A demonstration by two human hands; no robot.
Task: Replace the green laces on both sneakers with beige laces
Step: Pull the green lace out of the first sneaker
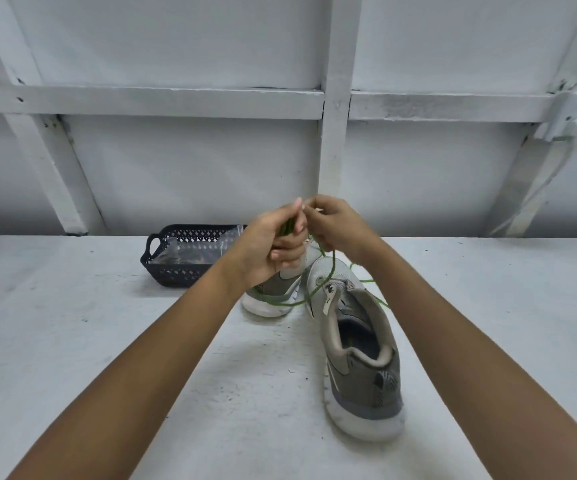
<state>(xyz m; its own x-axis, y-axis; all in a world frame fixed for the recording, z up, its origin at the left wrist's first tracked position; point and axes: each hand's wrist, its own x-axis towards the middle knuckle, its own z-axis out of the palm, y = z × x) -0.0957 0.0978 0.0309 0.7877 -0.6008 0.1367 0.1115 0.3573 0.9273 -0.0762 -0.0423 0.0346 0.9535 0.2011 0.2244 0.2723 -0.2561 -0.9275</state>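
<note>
A big white wall [176, 161] with white wooden bars stands behind everything. In front of it is a flat white desk [107, 341] with small dark marks on it. Two bare arms reach out over the middle of the desk.

A grey cloth sneaker with a thick white sole [366, 375] sits right of the desk's middle, nearer the front edge. Its heel points to the front edge and its toe points to the back edge. A second grey sneaker with a white sole [273, 303] sits just behind it and a bit to the left. The left hand hides part of this one.

A black plastic basket with little holes and a loop handle [162, 268] sits near the back edge, left of the middle. A clear plastic bag [193, 252] lies inside it.

The left hand [273, 244] is up above the far sneaker. Its fingers are curled tight around a bunch of thin green lace [287, 228]. The right hand [339, 225] is just beside it, almost touching. Its fingertips are pinched on something thin. It is too small to tell whether that is the lace's end.

From the hands the green lace hangs down, crosses the near sneaker's tongue and loops loosely over the desk and the far sneaker's sole.
</note>
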